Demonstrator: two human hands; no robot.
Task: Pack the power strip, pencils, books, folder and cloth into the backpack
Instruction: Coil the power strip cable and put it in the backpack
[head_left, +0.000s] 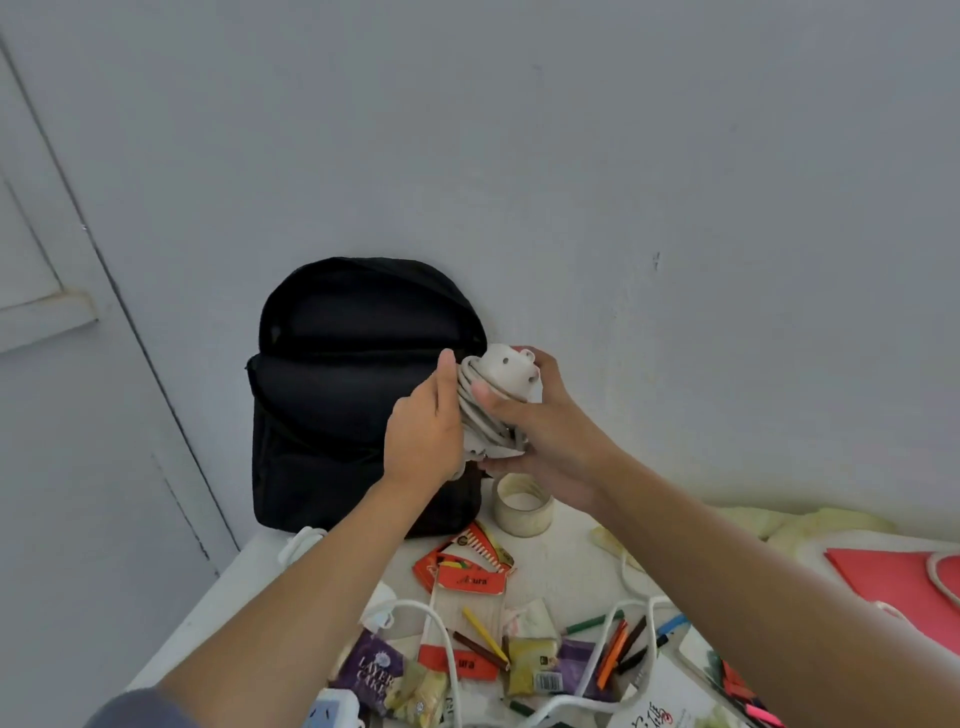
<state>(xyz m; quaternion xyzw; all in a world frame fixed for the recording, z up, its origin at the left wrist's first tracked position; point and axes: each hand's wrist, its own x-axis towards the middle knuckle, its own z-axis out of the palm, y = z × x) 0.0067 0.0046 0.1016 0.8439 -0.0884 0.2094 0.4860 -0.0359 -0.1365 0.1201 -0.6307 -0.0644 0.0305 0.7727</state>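
1. Our right hand (550, 431) grips the power strip (501, 384), thumb curled over its wound white cord, and holds it in the air in front of the backpack's right edge.
2. Our left hand (426, 426) presses straight fingers against the left side of the bundle.
3. The black backpack (337, 405) stands against the wall at the back of the table (566, 566), its top compartment gaping open.
4. A tape roll (522, 506) sits just beside the backpack's lower right corner, below our hands.
5. Loose pencils (623, 644) lie scattered on the table near us, beside a red pencil box (467, 566), a snack packet (371, 670) and a white cable (441, 623).
6. The red folder (893, 587) lies at the far right, with the pale cloth (810, 525) behind it.
7. A book (665, 701) shows at the bottom edge.
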